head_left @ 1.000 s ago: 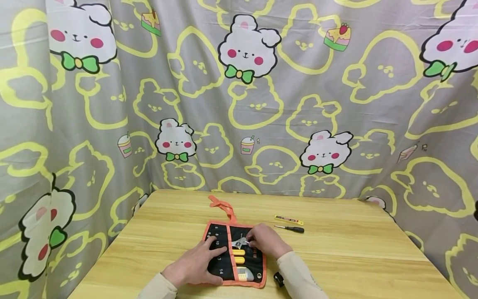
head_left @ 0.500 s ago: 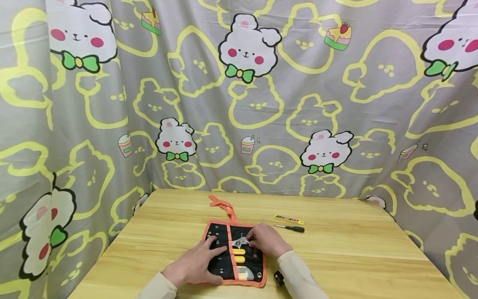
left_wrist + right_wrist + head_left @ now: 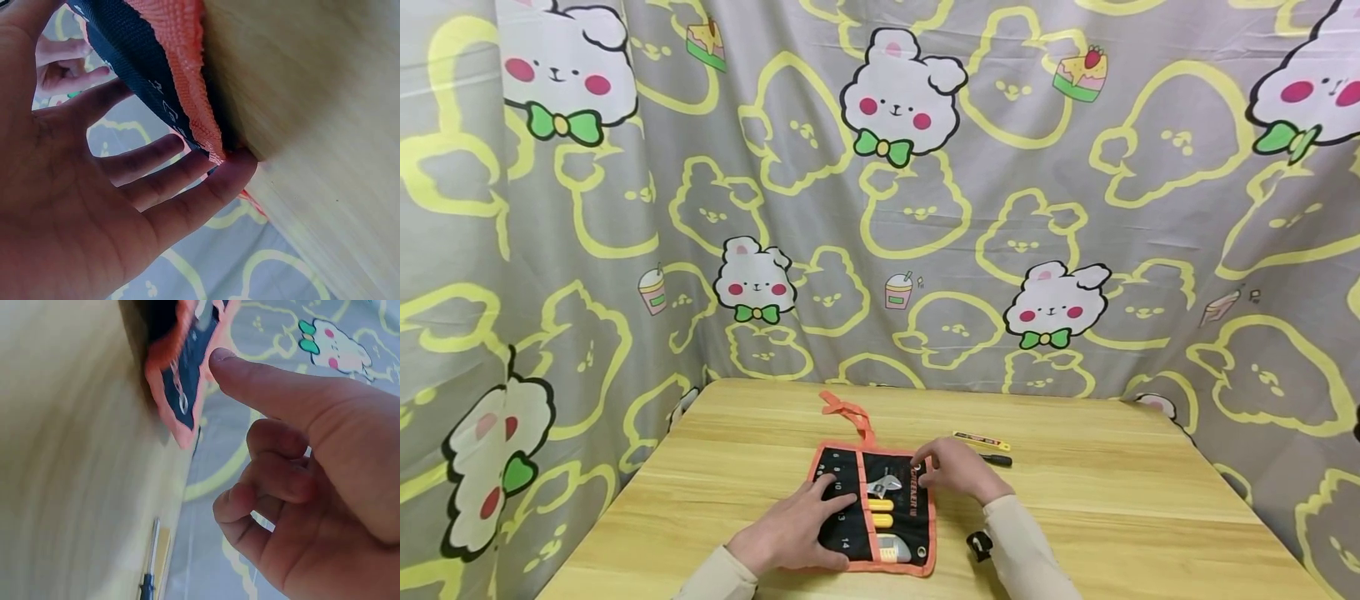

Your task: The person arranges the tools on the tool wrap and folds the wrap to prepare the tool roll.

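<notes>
A black tool roll with orange edging (image 3: 910, 527) lies unrolled on the table. Numbers are printed down its left side. My left hand (image 3: 790, 525) rests on that side with fingers spread; in the left wrist view its fingertips touch the orange edge (image 3: 187, 81). An adjustable wrench (image 3: 886, 485) sits in a pocket, its metal head sticking out. Below it are two yellow handles (image 3: 881, 506) and a grey and yellow tool (image 3: 893, 548). My right hand (image 3: 955, 468) hovers by the roll's upper right corner, fingers loosely bent, holding nothing.
Behind my right hand lies a screwdriver with a black handle (image 3: 997, 460), partly hidden. Beside it is a thin yellow and black item (image 3: 981, 440). An orange tie strap (image 3: 853, 414) trails from the roll's far edge. A patterned curtain (image 3: 895, 208) surrounds the wooden table.
My right hand has let go of the wrench and drawn back up and to the right. The wrench stays in its pocket. My left hand has not moved.
</notes>
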Tool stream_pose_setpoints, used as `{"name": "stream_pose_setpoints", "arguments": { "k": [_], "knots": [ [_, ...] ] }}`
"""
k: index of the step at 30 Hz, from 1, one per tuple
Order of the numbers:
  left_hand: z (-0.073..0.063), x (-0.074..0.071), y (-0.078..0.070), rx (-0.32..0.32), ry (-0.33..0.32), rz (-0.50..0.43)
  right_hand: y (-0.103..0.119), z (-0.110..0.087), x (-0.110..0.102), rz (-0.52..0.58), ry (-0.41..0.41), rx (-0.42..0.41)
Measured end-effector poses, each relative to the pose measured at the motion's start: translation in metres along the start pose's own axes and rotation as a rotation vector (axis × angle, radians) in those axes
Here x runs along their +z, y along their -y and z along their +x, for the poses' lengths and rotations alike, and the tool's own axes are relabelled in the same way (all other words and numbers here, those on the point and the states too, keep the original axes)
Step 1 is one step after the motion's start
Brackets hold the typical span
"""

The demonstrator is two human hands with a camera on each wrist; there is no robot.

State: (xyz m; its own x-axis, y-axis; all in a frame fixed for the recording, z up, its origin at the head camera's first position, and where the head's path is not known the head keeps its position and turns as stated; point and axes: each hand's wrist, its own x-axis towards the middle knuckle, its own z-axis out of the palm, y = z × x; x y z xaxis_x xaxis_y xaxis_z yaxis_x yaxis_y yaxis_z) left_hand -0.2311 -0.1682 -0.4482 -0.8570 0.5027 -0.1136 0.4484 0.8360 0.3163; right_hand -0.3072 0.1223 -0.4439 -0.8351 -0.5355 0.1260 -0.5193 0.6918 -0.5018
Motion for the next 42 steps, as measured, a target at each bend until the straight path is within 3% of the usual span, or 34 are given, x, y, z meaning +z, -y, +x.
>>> {"name": "stream_pose_setpoints", "arguments": {
  "k": [16, 28, 42],
  "knots": [
    [0.002, 0.001, -0.002, -0.025, 0.002, 0.022, -0.039, -0.020, -0.033, -0.088, -0.156, 0.026],
    [0.001, 0.001, -0.002, -0.010, -0.012, 0.036, -0.072, -0.040, -0.054, -0.118, -0.195, 0.093],
    [0.000, -0.002, -0.003, -0.023, -0.002, 0.043, -0.096, -0.046, -0.051, -0.081, -0.162, 0.131]
  ]
}}
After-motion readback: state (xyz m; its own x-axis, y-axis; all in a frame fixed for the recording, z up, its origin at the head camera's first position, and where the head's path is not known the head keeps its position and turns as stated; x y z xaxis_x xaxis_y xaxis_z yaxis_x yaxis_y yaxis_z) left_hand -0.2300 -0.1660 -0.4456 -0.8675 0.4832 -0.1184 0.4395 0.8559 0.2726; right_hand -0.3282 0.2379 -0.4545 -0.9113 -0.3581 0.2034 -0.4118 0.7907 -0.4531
